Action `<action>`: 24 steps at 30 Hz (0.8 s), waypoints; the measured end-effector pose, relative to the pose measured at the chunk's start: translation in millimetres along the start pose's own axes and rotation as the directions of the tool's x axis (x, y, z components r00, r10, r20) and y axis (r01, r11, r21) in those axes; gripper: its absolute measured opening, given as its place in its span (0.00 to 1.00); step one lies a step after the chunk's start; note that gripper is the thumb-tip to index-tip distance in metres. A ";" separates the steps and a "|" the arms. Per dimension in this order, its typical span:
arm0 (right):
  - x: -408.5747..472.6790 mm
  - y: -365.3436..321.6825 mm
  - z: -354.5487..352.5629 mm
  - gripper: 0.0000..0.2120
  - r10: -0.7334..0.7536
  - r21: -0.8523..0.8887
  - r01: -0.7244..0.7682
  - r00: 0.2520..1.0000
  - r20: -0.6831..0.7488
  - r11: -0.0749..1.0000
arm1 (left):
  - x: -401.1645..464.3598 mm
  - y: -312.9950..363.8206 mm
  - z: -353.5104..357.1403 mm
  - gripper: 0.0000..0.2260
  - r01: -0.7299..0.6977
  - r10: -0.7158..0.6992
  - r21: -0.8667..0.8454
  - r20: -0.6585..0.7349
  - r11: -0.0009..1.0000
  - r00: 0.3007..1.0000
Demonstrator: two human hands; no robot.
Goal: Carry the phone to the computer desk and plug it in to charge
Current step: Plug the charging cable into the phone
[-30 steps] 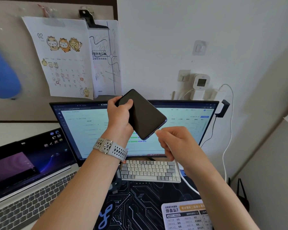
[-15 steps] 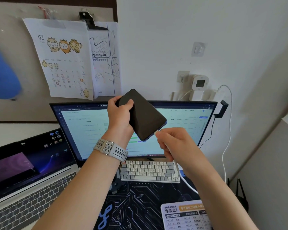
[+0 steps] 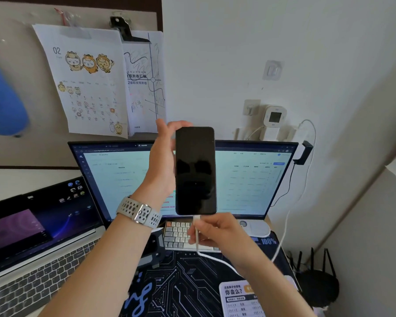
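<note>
Head view: we hold the phone point(image 3: 195, 170) upright above the desk point(image 3: 192, 291), left hand point(image 3: 164, 161) clamped on its edge to steady it; right-hand fingers point(image 3: 204, 232) pinch the white charging cable point(image 3: 215, 259) at its bottom port.

Lit monitor point(image 3: 249, 179), open laptop point(image 3: 39, 236), white keyboard point(image 3: 178, 234), wall calendar point(image 3: 85, 81), black router point(image 3: 318, 284)

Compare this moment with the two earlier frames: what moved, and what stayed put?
The left hand has turned the phone from a diagonal tilt to upright, screen dark and facing the camera. The right hand has dropped below the phone and now pinches the white cable, whose plug meets the phone's bottom edge. Both grips persist; monitor, laptop and keyboard are unchanged.
</note>
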State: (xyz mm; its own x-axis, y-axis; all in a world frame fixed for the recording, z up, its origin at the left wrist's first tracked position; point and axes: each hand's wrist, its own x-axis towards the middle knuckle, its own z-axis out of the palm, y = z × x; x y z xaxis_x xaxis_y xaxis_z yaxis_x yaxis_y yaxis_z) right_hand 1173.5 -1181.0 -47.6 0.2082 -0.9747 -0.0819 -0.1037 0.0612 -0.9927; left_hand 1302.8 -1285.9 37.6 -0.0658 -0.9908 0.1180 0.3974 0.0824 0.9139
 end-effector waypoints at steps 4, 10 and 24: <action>-2.8 17.2 8.9 0.13 0.029 0.023 -0.028 0.999 -0.024 0.999 | -10.6 -6.4 -9.2 0.36 0.061 -0.054 -0.022 0.227 0.998 0.972; -3.2 24.2 11.6 0.10 0.091 0.086 -0.088 0.995 -0.031 0.992 | -16.1 -13.0 -16.4 0.39 0.158 -0.143 -0.018 0.320 0.987 0.937; -3.4 20.2 9.3 0.11 0.081 0.115 -0.078 0.997 -0.019 0.990 | -12.3 -11.2 -14.9 0.40 0.149 -0.140 -0.009 0.294 0.989 0.945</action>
State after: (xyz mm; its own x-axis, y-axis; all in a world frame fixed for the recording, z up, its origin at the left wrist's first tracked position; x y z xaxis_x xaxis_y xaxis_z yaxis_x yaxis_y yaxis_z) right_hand 1179.8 -1174.5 -68.2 0.1810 -0.9704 -0.1601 -0.0071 0.1614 -0.9869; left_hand 1312.8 -1276.3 20.1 -0.3870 -0.9168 0.0981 0.3913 -0.0670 0.9178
